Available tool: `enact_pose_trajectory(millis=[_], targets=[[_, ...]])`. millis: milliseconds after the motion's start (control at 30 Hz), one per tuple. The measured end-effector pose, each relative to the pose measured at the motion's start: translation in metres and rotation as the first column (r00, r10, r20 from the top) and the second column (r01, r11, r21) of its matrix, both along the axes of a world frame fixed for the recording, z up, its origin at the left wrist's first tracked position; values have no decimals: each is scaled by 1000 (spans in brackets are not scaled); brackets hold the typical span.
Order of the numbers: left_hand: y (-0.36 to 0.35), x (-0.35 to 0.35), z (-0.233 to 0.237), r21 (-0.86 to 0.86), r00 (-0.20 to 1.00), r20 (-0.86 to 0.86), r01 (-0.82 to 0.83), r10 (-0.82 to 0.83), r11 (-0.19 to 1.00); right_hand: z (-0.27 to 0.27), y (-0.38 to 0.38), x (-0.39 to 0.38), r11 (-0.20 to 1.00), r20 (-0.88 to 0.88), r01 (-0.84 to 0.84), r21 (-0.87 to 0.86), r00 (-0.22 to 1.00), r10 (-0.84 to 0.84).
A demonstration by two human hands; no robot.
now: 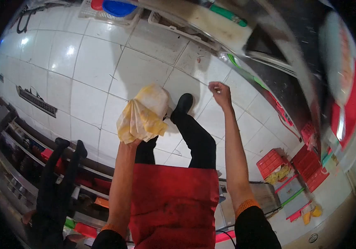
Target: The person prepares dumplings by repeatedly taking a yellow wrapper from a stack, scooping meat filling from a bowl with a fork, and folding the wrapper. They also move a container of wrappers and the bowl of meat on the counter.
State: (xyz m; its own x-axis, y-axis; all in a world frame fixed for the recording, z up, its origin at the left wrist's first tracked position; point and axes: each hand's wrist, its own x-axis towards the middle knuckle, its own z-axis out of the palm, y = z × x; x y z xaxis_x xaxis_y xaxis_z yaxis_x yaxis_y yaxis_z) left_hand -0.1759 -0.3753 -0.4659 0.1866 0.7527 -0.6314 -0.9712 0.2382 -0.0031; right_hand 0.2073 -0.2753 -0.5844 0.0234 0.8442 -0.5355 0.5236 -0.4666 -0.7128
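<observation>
Two bare hands are raised in front of the red apron [173, 199], over a white tiled floor [91, 62]. The left hand [131, 143] is closed around the bottom of a crumpled yellow cloth [142, 114], which stands up out of the fist in loose folds, just left of the black shoe [183, 103] and partly in front of it. The right hand [220, 92] is up to the right of that shoe with its fingers curled shut; whether anything small is pinched in them I cannot tell. The cloth looks light, soft and limp, stained yellow and perhaps damp or greasy. It would likely sag and unfold if held by one corner, so a full fist around the gathered folds, as now, seems the surest hold. Well left of the shoe are another person's dark legs [61, 166] beside low shelves. Far right of it sit red crates [271, 162].
</observation>
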Motion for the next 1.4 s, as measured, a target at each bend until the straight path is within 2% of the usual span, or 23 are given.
enact_pose_trajectory(millis=[67,133,167,200,267,333,367,433,467,533,600,733,800,867,1000,1067,1100,1167,1300,1400], targets=[[18,10,-36,15,999,1,41,-41,999,-62,27,13,999,72,-2,39,997,0],[43,6,-75,55,996,-5,87,-87,995,-113,53,29,986,159,-67,151,986,43],[53,-1,-99,61,985,-90,155,-149,986,-133,67,35,976,242,-88,200,970,38],[60,-12,-123,60,962,-174,225,-212,972,-150,80,42,924,368,-216,315,925,90],[80,-34,-171,50,883,-340,360,-323,932,-165,102,45,896,541,-290,337,838,69],[96,-47,-207,8,761,-499,482,-415,876,-173,114,45,881,497,-263,393,867,37],[113,-49,-210,18,763,-501,480,-408,877,-177,118,45,867,446,-231,443,895,10],[146,-53,-209,290,584,-781,652,-221,701,-180,120,43,888,401,-189,419,916,6],[154,-58,-219,301,569,-795,671,-211,678,-182,118,41,913,353,-146,381,936,2],[167,-65,-242,283,672,-679,611,-295,740,-192,114,41,909,369,-132,396,929,-26],[177,-68,-267,288,757,-567,551,-324,783,-204,111,45,838,356,-173,518,934,-27],[188,-61,-304,321,841,-420,489,-341,811,-218,87,34,776,322,-149,613,944,-73],[188,-53,-318,329,860,-370,476,-352,816,-230,65,18,774,152,-77,629,988,-25],[187,-48,-330,331,872,-329,467,-364,820,-263,46,9,874,111,-56,483,994,3],[180,-36,-345,322,885,-264,456,-384,830,-362,38,14,921,140,21,390,987,-82],[175,-32,-348,314,889,-247,451,-386,836,-386,43,12,919,-13,169,356,984,-176],[174,-32,-349,305,890,-241,448,-387,841,-393,42,13,919,-16,171,356,984,-177],[172,-26,-349,299,894,-219,443,-391,845,-399,46,14,864,142,19,504,984,-105],[170,-22,-351,307,884,-237,461,-402,833,-397,48,16,888,162,26,459,980,-113],[168,-27,-355,310,879,-259,467,-399,828,-392,47,21,887,231,-59,457,971,-55]])
